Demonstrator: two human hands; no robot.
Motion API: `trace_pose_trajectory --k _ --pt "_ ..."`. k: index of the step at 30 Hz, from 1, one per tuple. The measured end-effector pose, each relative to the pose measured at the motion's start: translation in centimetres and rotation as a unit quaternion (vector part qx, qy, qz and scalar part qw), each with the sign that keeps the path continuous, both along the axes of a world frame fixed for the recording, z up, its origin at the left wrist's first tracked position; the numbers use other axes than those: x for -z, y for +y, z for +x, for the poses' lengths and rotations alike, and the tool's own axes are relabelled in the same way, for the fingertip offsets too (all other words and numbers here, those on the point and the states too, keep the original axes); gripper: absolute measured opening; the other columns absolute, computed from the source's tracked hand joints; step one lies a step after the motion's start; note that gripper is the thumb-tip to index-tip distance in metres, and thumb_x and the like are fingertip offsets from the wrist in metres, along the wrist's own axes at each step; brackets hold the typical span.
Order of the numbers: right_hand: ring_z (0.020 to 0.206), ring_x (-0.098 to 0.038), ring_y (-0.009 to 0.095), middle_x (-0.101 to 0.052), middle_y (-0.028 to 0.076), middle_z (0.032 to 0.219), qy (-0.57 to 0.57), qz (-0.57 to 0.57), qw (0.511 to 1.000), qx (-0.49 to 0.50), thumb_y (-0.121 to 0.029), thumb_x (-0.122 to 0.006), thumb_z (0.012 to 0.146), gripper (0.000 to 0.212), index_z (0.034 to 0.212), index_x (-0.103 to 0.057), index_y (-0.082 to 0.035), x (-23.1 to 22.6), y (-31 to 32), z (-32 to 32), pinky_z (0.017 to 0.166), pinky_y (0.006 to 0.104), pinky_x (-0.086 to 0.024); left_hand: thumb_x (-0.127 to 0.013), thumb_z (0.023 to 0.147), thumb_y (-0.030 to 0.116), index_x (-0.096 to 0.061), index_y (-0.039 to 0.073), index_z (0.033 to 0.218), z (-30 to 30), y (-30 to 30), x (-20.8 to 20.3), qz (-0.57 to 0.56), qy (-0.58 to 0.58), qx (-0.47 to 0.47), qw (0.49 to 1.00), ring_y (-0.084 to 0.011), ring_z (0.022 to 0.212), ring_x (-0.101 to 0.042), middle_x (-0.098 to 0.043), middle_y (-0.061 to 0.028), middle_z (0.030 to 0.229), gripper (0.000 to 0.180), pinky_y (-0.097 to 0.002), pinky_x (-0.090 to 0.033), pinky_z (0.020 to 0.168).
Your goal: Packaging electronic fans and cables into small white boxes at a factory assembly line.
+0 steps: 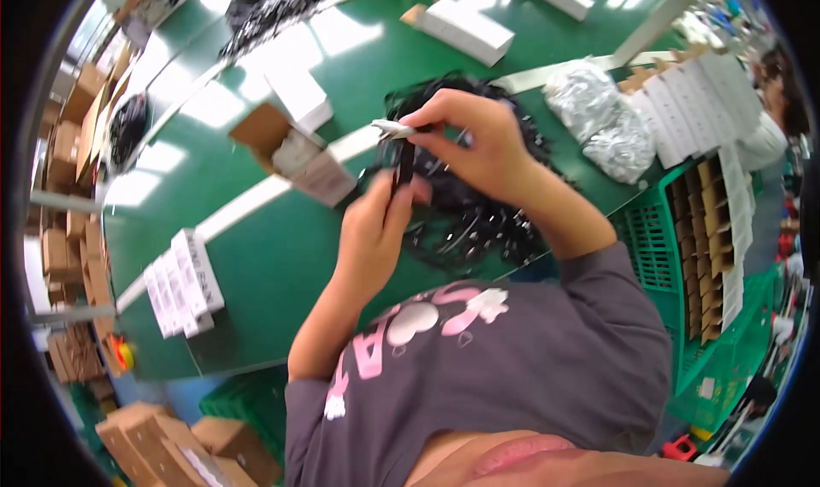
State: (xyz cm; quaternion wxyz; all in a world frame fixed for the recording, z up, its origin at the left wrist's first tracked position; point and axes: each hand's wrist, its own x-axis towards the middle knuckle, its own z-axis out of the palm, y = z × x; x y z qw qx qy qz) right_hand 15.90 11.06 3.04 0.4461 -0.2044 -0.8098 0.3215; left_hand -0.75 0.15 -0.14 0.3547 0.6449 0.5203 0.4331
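Observation:
My left hand [376, 222] is closed around a narrow black strip-like piece [406, 164] held upright above the table. At its top end, my right hand [483, 141] pinches a small whitish piece [391, 129] between thumb and fingers. Whether the whitish piece is joined to the black one I cannot tell. Some blur covers the left fingertips. Behind and below both hands spreads a heap of glossy black strands or straps [483, 222], partly hidden by my right forearm.
On the green table [265, 316] stand an open carton [316, 171], white boxes [465, 30] and a stack of flat white boxes [182, 284]. Clear plastic bags [598, 115] lie at right, beside a green crate [651, 243] with cardboard dividers. Brown cartons [162, 440] sit lower left.

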Motion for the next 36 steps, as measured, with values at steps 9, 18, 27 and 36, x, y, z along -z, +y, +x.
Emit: trace_pose_trajectory --k 9,18,27,36 --pt "0.074 -0.058 0.02 -0.065 0.006 0.086 -0.193 0.021 0.972 -0.13 0.002 -0.073 0.078 0.012 0.088 -0.067 -0.003 -0.2 -1.5 0.5 0.069 0.0287 -0.048 -0.061 0.088 0.008 -0.059 0.004 0.09 -0.7 -2.7 -2.4 0.192 0.381 -0.082 0.901 -0.0234 0.055 -0.05 -0.059 -0.0061 0.073 0.005 -0.0315 -0.041 0.053" --pt "0.078 -0.057 0.02 -0.064 0.008 0.091 -0.003 -0.211 0.862 -0.462 0.002 -0.071 0.08 0.007 0.079 -0.066 -0.003 0.8 -1.9 -2.7 0.071 0.0308 -0.047 -0.048 0.1 0.019 -0.058 0.002 0.082 -2.1 -4.1 -0.7 0.055 -0.081 -0.017 0.995 -0.0217 0.057 -0.046 -0.058 -0.0089 0.072 0.026 -0.0311 -0.039 0.055" --pt "0.088 -0.059 0.017 -0.066 0.014 0.109 0.075 -0.279 0.899 -0.329 0.008 -0.066 0.078 0.017 0.083 -0.056 -0.004 1.3 -2.3 -7.0 0.078 0.0264 -0.049 -0.05 0.1 0.023 -0.061 0.003 0.095 -6.6 -4.7 0.5 0.065 0.077 -0.11 0.989 -0.0175 0.07 -0.054 -0.063 -0.0085 0.087 0.023 -0.0297 -0.043 0.061" --pt "0.089 -0.06 0.014 -0.066 0.01 0.105 0.143 -0.303 0.907 -0.255 0.011 -0.062 0.079 0.025 0.098 -0.059 -0.005 -0.1 1.2 -12.2 0.078 0.0265 -0.049 -0.072 0.08 0.021 -0.065 0.01 0.115 -14.6 4.1 -3.0 0.016 0.137 -0.252 0.958 -0.0158 0.08 -0.061 -0.068 -0.008 0.096 0.038 -0.0268 -0.049 0.069"
